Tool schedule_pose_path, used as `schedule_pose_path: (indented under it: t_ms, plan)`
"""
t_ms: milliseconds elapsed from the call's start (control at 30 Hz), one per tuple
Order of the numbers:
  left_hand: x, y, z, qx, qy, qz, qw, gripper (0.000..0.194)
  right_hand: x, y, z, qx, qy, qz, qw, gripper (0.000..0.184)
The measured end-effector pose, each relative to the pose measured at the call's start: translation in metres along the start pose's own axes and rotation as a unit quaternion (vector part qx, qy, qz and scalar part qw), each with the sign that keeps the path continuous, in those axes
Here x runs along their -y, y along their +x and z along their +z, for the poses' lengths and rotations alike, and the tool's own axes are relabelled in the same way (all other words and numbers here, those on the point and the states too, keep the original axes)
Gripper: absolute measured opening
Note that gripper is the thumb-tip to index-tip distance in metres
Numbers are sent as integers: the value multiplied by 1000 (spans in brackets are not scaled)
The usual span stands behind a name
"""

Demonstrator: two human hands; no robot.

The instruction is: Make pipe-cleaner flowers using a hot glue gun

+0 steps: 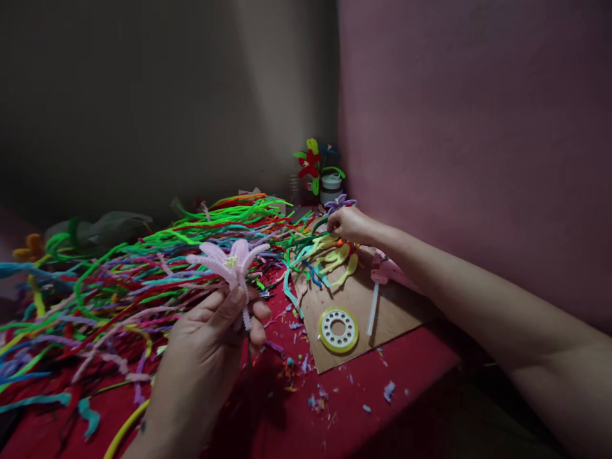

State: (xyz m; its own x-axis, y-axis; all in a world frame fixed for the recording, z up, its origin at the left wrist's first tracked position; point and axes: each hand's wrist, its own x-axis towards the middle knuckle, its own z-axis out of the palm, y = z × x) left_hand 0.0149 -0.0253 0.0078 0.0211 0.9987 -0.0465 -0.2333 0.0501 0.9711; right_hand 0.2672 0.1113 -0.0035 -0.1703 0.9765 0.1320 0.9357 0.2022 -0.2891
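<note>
My left hand is closed round the base of a pale pink pipe-cleaner flower, held upright above the table. Its petals spread outward round a light yellow centre, and a thin dark stem hangs below my fingers. Over the far part of a brown board, my right hand reaches out with its fingertips pinched at a dark green pipe cleaner. A purple flower sits just behind that hand. Pale yellow petal-like loops and blue and teal pieces lie under and beside it.
A wide heap of coloured pipe cleaners covers the table's left side. On the board lie a yellow tape roll and a pink glue gun with a glue stick. Fuzz scraps litter the red cloth. Behind stands a jar near finished flowers.
</note>
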Motion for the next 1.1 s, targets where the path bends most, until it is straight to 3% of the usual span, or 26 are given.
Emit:
schedule_pose_path:
  t_ms: [667, 867, 1100]
  plan:
    - [2, 0, 0, 3, 3, -5, 1000, 19, -1, 0, -3, 28, 113, 18, 993, 13]
    - [2, 1, -2, 5, 13, -2, 1000, 17, -5, 4, 2, 10, 123, 33, 992, 22]
    - [0, -1, -1, 23, 10, -5, 1000, 16, -7, 3, 5, 0, 90, -36, 995, 27]
